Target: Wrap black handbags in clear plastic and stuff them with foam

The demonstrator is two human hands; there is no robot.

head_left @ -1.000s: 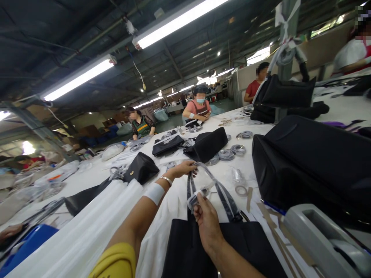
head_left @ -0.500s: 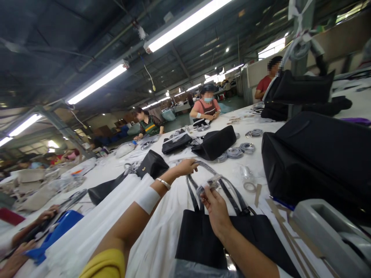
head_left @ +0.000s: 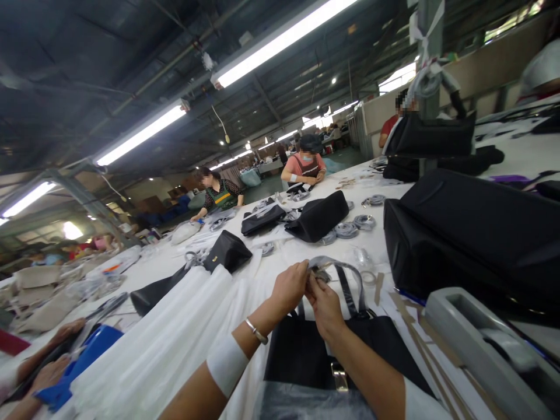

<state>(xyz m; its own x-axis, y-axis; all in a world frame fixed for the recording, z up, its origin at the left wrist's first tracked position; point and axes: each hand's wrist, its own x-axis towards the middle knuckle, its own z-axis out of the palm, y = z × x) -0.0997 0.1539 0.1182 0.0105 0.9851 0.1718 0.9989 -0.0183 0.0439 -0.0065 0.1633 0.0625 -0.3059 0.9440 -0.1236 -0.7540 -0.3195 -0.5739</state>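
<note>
A black handbag lies in front of me, with a metal clasp and clear plastic film over its lower part. Its grey-wrapped handles rise toward my hands. My left hand is closed on a handle near its top. Close against it, my right hand pinches a small coiled strap in grey wrapping. The fingertips of both hands meet, and they partly hide the coil and the handle.
White wrapping sheets lie at left. A grey tape dispenser and a large black bag stand at right. More black bags and coiled straps lie beyond. A co-worker's hands are at far left; other people sit across the table.
My left hand has come down and right with the handle, meeting my right hand. The handle now bends in a tighter arch, and the coiled strap is up against it.
</note>
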